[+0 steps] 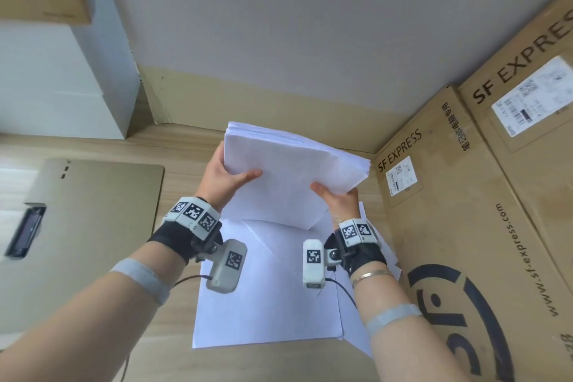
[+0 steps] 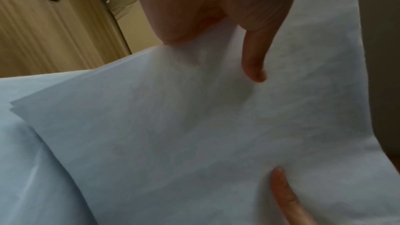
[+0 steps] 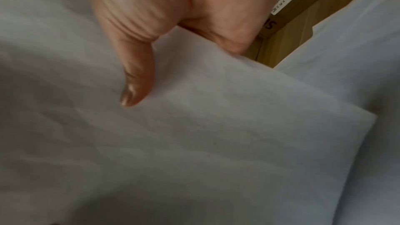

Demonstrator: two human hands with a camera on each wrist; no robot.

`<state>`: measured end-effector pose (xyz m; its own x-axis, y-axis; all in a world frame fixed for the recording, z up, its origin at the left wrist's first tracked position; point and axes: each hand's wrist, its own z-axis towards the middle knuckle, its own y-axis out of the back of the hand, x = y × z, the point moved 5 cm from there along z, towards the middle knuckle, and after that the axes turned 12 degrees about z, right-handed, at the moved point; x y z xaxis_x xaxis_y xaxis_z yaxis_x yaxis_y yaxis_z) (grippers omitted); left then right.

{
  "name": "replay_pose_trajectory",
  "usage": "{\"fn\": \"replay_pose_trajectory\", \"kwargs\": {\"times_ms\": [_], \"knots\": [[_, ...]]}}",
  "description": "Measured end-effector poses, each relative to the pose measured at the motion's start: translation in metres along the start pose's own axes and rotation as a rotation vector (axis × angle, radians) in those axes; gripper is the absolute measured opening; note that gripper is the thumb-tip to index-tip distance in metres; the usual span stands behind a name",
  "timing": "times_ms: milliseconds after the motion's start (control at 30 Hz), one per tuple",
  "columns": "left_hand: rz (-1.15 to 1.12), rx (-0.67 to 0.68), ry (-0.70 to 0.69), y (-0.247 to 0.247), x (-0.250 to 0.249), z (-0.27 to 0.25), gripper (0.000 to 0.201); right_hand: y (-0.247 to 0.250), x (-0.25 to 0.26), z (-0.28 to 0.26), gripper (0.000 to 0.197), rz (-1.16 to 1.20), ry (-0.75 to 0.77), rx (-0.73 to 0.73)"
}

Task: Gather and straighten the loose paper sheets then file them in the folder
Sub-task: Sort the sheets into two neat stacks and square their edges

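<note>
Cardboard boxes (image 1: 483, 195) marked SF EXPRESS stand along the right of the wooden table (image 1: 173, 158). Loose white sheets (image 1: 266, 298) lie flat at near centre. Above them a stack of paper (image 1: 288, 164) is held off the table, left hand (image 1: 226, 178) and right hand (image 1: 339, 198) each gripping a side, thumbs on top.

There are two hands, the left hand (image 1: 228, 178) and the right hand (image 1: 338, 198). There is one held stack of paper (image 1: 288, 164), at least two loose sheets (image 1: 266, 288), one folder (image 1: 93, 226) at left, and two SF Express boxes (image 1: 465, 226) at right.
</note>
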<state>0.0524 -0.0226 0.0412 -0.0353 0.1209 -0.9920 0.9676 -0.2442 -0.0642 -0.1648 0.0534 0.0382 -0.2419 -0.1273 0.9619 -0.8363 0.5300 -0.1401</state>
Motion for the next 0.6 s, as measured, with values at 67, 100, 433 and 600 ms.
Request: {"fn": "replay_pose_trajectory", "kwargs": {"times_ms": [67,100,433,600], "knots": [[-0.062,-0.015,-0.046,0.000,-0.011,0.001,0.050,-0.002,0.005,0.003,0.026,0.025,0.015,0.011],[-0.081,-0.027,-0.052,0.001,-0.017,0.002,0.046,-0.003,0.006,0.004,0.027,0.006,0.022,0.030],[0.032,-0.204,-0.093,0.000,-0.049,0.019,0.009,-0.007,0.001,0.005,0.033,-0.091,-0.023,0.068],[0.000,-0.204,-0.039,0.000,-0.042,0.014,0.009,-0.007,-0.014,0.001,0.034,-0.147,-0.137,0.007]]}}
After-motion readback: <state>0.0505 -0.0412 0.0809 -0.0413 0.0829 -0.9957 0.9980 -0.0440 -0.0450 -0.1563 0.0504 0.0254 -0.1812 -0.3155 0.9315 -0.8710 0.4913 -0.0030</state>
